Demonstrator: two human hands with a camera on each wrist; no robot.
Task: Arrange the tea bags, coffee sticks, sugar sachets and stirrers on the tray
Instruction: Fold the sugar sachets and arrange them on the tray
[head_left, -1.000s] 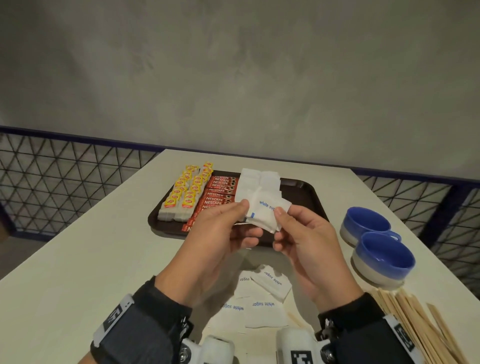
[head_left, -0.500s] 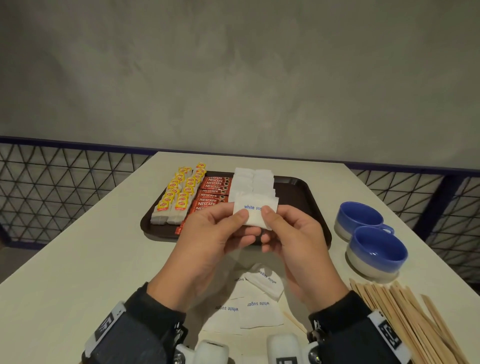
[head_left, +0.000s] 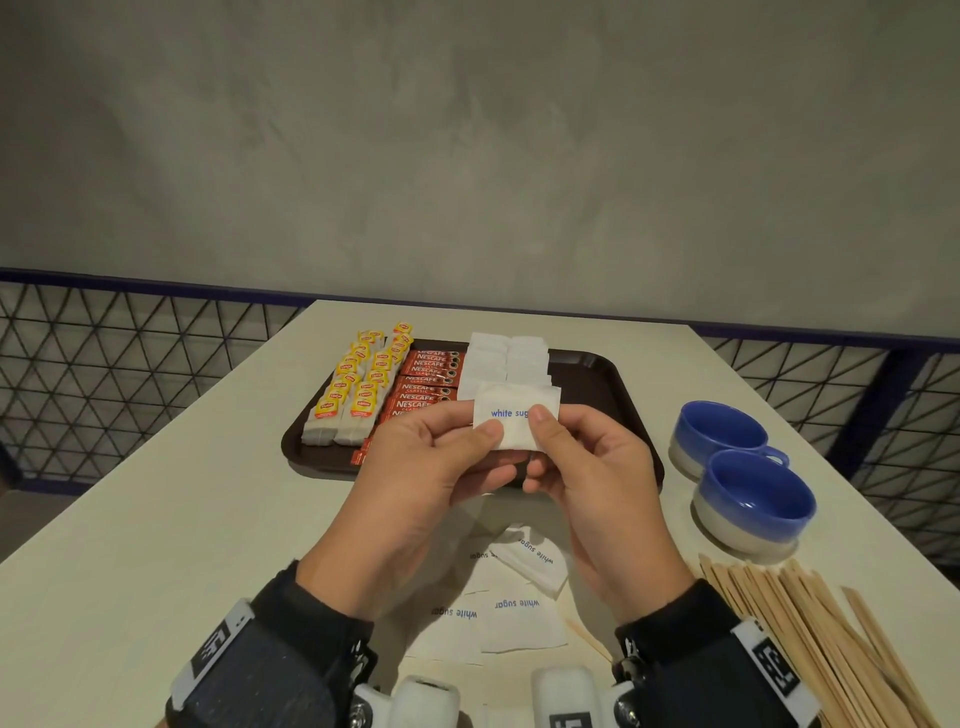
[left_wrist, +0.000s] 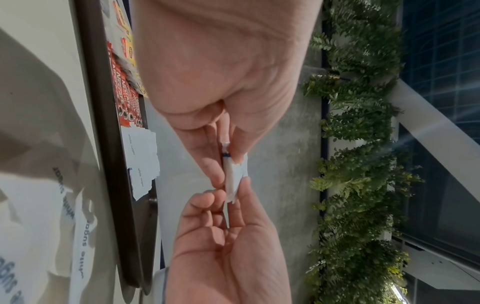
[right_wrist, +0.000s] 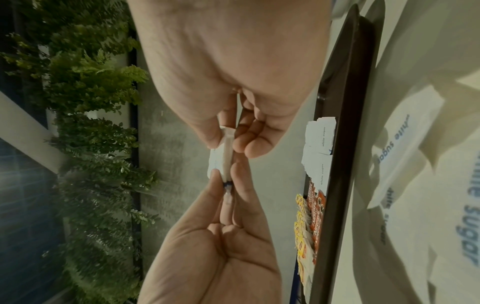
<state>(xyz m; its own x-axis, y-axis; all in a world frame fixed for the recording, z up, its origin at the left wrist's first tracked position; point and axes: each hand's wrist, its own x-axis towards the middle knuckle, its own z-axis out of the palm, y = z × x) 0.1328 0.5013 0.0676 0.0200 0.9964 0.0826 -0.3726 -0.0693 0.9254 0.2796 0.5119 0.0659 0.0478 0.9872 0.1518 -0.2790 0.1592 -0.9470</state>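
Both grips pinch sachets, now squared flat | tray just beyond | next: lay beside sugar row

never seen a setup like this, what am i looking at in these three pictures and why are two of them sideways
No machine here: a person wears three cameras. The wide picture comes from one on the head. The two sideways ones come from cameras strapped to each wrist, looking along the hand, so they appear turned.

The left hand and right hand together pinch one sugar sachet above the near edge of a brown tray. On the tray lie tea bags, coffee sticks and white sachets. On the table nearer the person lie more sugar sachets. To the right are wooden stirrers and two blue cups.
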